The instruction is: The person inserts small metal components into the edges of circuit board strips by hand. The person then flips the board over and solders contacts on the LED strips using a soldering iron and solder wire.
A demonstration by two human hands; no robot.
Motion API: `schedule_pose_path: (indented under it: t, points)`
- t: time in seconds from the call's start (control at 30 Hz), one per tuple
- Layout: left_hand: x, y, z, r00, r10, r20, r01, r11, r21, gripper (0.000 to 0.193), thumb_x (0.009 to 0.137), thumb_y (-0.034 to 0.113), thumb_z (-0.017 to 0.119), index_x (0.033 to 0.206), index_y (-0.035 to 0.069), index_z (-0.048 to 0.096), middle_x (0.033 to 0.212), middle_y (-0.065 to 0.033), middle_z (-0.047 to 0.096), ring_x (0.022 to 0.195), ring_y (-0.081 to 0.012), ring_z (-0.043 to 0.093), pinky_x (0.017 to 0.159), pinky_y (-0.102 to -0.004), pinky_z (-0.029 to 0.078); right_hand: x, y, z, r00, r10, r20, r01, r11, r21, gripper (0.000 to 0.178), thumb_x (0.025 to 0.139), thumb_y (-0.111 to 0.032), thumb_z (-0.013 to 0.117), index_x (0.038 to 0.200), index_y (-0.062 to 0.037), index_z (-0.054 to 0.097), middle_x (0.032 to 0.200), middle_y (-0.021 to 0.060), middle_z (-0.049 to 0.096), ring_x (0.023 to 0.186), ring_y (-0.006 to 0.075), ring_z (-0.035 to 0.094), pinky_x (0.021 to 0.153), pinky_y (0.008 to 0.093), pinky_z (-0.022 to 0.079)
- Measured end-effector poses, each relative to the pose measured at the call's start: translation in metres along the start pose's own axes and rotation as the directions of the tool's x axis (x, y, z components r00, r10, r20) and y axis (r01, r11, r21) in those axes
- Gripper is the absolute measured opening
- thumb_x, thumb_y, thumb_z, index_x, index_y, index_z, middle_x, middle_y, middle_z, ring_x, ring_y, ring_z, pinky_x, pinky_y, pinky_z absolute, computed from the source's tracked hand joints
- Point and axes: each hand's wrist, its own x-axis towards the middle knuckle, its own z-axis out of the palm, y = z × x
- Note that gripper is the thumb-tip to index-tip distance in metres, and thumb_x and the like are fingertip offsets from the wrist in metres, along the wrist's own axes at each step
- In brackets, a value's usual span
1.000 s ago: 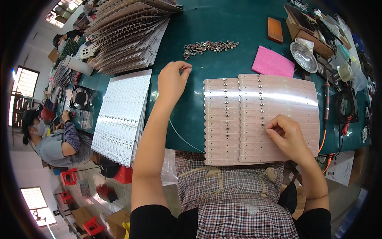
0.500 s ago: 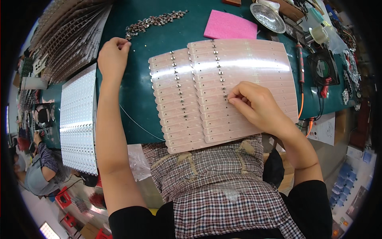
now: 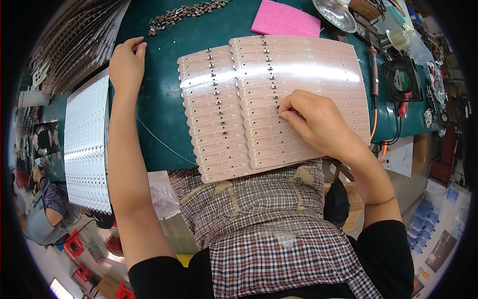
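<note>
Two overlapping pale pink strip panels (image 3: 318,70) lie on the green table in front of me, the right one partly over the left. A column of small metal parts (image 3: 272,77) runs down the upper rows of each panel. Over the right panel, my right hand (image 3: 321,122) is closed, thumb and forefinger pinched at the lower end of its column; anything between the fingertips is hidden. My left hand (image 3: 127,65) is raised at the left of the table with thumb and fingers drawn together. It is close to a pile of small metal parts (image 3: 184,16); I cannot make out what it holds.
A pink foam pad (image 3: 286,19) and a shiny metal dish (image 3: 334,15) are at the back. To the right stand a soldering iron (image 3: 373,74) with an orange cord and a black fan (image 3: 402,82). White strip panels (image 3: 87,144) and stacked strips (image 3: 74,45) flank my left arm.
The whole view has shifted slightly, so things appear higher and further left. My left hand has drawn a little leftward from the metal parts. My right hand stays at the same spot on the panel.
</note>
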Motion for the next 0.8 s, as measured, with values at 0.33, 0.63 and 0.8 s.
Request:
schedule_pose_path:
  t: [0.33,0.63,0.8]
  points:
    - [0.004,-0.003,0.003,0.997,-0.058,0.047,0.064,0.987,-0.148,0.019,0.092,0.027,0.068,0.103,0.014,0.077,0.099,-0.0118,0.073,0.091,-0.0305,0.07,0.08,-0.0407,0.054,-0.002,-0.005,0.005,0.988,-0.153,-0.02,0.143,0.956,-0.257,0.008,0.082,-0.006,0.067,0.083,-0.0026,0.059,0.078,0.0119,0.058,0.073,0.031,0.064,0.059,0.0396,0.053]
    - [0.02,0.016,0.011,0.997,0.013,0.074,0.0,0.983,-0.186,0.016,0.086,0.029,0.075,0.095,0.016,0.078,0.091,-0.0059,0.071,0.085,-0.0261,0.07,0.076,-0.0385,0.054,-0.001,-0.013,0.002,0.966,-0.258,0.023,0.244,0.877,-0.414,0.01,0.073,-0.005,0.066,0.078,-0.0045,0.057,0.074,0.0084,0.054,0.067,0.0269,0.061,0.057,0.0372,0.053]
    - [0.021,0.018,0.007,0.997,0.042,0.066,-0.034,0.992,-0.121,0.015,0.087,0.026,0.074,0.094,0.014,0.077,0.094,-0.0059,0.07,0.086,-0.027,0.069,0.077,-0.0393,0.054,0.013,-0.022,-0.027,0.981,-0.193,-0.02,0.18,0.942,-0.282,0.008,0.082,-0.008,0.069,0.082,-0.0041,0.062,0.076,0.0097,0.058,0.068,0.03,0.063,0.058,0.0399,0.051]
